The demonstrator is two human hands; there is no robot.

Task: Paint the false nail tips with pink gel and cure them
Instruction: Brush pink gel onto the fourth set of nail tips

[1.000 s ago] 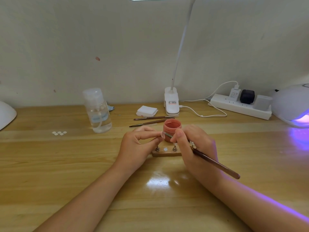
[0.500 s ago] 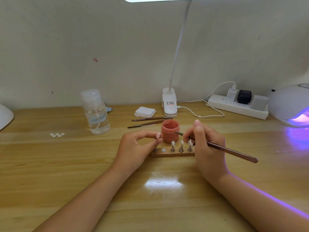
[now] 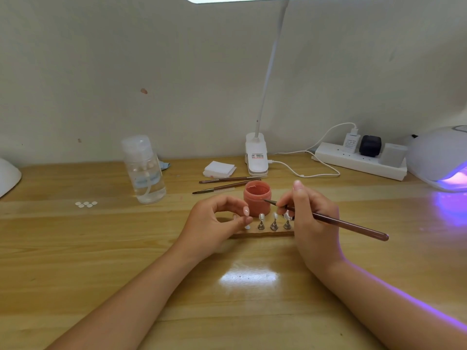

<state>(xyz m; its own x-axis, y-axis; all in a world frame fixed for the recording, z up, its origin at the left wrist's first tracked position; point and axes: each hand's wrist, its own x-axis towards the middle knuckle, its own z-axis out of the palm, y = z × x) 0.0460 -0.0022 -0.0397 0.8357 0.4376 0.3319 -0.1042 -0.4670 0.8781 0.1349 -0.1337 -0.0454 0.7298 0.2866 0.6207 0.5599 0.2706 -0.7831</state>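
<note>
Desk point(image 3: 75, 248): bottle point(image 3: 145, 170), spare brushes point(image 3: 225, 184).

My right hand point(image 3: 312, 218) is now drawn back to the right of the wooden holder point(image 3: 262, 233), uncovering the three nail tips point(image 3: 274, 215) on their stands. The brush point(image 3: 326, 218) no longer touches the tip pinched in my left hand point(image 3: 214, 223); its bristle end now points at the gel jar point(image 3: 257, 195).

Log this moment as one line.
right hand holds brush | tip at pink gel jar rim | left hand pinches nail tip
</note>
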